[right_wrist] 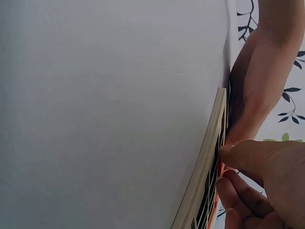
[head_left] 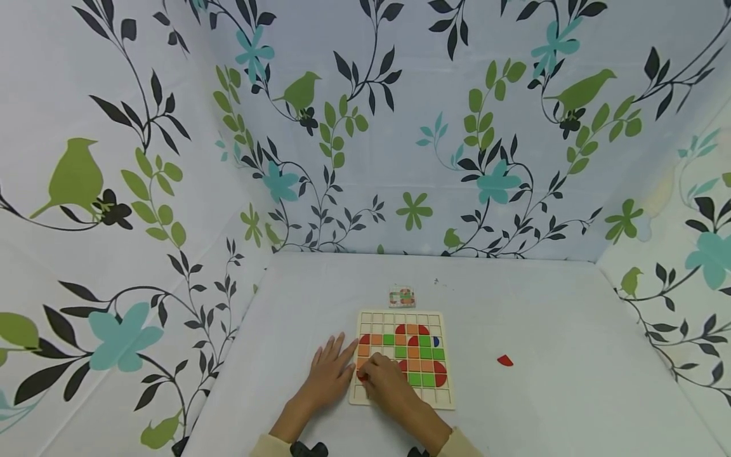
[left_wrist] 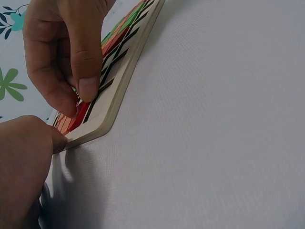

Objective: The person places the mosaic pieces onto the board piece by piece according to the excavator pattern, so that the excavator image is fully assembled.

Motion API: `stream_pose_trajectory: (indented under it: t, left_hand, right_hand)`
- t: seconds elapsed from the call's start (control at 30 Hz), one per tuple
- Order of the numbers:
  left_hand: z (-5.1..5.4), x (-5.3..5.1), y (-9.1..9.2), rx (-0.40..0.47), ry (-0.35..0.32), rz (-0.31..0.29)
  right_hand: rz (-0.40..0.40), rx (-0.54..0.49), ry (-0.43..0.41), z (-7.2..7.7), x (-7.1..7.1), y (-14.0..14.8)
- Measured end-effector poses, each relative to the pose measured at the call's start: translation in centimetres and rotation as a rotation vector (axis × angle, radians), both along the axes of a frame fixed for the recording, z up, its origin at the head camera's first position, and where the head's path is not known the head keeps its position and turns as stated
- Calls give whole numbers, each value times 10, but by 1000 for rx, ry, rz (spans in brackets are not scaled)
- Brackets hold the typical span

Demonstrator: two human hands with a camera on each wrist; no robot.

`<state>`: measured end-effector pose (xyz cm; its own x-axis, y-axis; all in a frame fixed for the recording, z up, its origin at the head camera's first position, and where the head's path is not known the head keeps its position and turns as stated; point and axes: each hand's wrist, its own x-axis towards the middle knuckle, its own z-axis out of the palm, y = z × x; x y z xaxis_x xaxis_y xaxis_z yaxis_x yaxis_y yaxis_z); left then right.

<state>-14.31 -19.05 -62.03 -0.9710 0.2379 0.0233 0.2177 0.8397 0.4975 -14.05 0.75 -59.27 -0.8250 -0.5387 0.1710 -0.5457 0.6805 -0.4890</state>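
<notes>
A pale wooden grid board point(head_left: 402, 319) lies on the table, with red, orange and green tiles in its cells. My right hand point(head_left: 389, 385) is over its lower left part. Between thumb and fingertips it pinches a red tile point(left_wrist: 78, 119), whose shape is mostly hidden by the fingers. At the board's left edge my left hand point(head_left: 328, 374) rests with fingers extended, its thumb touching the rim near the corner. The left wrist view shows the right hand point(left_wrist: 66, 52) bent down over that corner; the right wrist view shows its thumb and fingers point(right_wrist: 238, 191) close against the board.
A red quarter-circle tile point(head_left: 505, 360) lies on the white table point(head_left: 542, 317) to the right of the board. Behind the board is a small patterned card point(head_left: 402, 297). A blue piece point(head_left: 436, 341) sits near the board's right edge. Leaf-patterned cloth point(head_left: 400, 158) hangs around the table.
</notes>
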Motion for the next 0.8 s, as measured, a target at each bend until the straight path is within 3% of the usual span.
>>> stream_pose_trajectory:
  t: [0.2, 0.47, 0.63, 0.8]
  left_hand:
    - [-1, -1, 1, -15, -10, 3]
    - [0, 1, 3, 6, -11, 20]
    - [-1, 0, 1, 9, -16, 14]
    - [-2, -2, 1, 8, -29, 11]
  right_hand:
    - [-45, -68, -20, 8, -1, 22]
    - [-342, -98, -105, 24, -19, 109]
    - [-523, 14, -139, 21, -27, 179]
    - [-616, 91, -231, 16, -28, 227]
